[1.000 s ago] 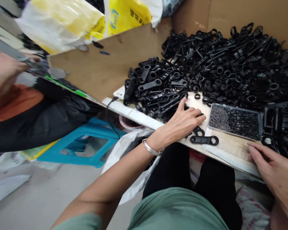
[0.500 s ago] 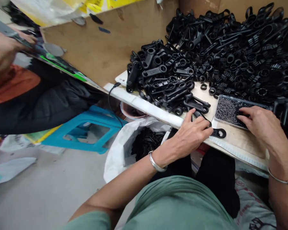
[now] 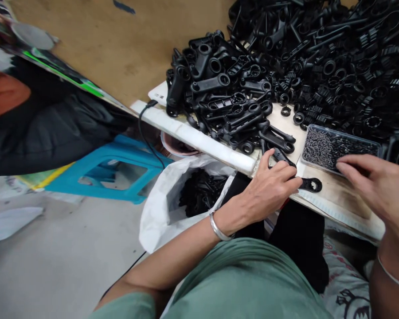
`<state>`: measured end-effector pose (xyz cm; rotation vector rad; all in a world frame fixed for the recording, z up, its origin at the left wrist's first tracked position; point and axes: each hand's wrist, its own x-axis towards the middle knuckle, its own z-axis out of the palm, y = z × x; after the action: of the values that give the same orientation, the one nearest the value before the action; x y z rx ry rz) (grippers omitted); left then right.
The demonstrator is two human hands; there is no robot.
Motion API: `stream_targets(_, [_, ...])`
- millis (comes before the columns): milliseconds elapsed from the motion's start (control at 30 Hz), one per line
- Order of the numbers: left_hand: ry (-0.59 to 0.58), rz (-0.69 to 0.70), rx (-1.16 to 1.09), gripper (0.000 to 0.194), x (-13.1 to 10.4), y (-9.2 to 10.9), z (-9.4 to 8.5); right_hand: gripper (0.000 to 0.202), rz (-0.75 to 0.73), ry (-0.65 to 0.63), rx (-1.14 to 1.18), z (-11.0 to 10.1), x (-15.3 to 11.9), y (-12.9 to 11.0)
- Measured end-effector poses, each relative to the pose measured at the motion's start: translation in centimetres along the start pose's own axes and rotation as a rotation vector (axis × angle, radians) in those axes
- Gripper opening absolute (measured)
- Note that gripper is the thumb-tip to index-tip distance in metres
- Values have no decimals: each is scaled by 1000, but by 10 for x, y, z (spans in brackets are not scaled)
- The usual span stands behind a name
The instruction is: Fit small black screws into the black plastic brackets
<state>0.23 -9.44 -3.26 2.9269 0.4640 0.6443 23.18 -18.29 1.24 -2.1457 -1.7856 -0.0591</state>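
Observation:
My left hand (image 3: 274, 186) is closed on a black plastic part (image 3: 311, 184) at the table's front edge; the part's ringed end sticks out to the right of my fingers. My right hand (image 3: 375, 181) is at the front edge of a clear box (image 3: 335, 148) of small dark screws, thumb and forefinger pinched together. Whatever may be between those fingertips is too small to make out. Behind my left hand lies a heap of black arm-shaped parts (image 3: 216, 84).
A large pile of black rings and arms (image 3: 339, 75) covers the table's back right. Below the edge hang a white sack (image 3: 156, 221) with black pieces and a bucket (image 3: 173, 144). A blue stool (image 3: 133, 192) and a seated person (image 3: 36, 133) are at left.
My right hand has drawn back from over the screws to the box's front edge. My left hand keeps its hold on the black part. The whole view has shifted slightly.

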Motion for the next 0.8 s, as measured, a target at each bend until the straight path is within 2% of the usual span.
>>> stream_targets(100, [63,8,32,22,-3,3,4,30,25,-98,190,3,-26,-15])
stream_targets(200, [127,9,47,28,-4,8,7,33,87,-167,204,15,-42,-30])
stream_targets(300, [165,6,42,31,-4,12,10,35,192,-138,247,30,-48,-42])
stream_targets(433, [157,-1,29,32,-5,14,10,29,279,-28,259,39,-47,-51])
stream_targets(533, [139,-20,-2,27,-5,13,10,25,218,-31,238,36,-45,-49])
stream_targets(800, [151,-33,-75,25,-6,9,13,28,-61,-313,178,10,-33,-28])
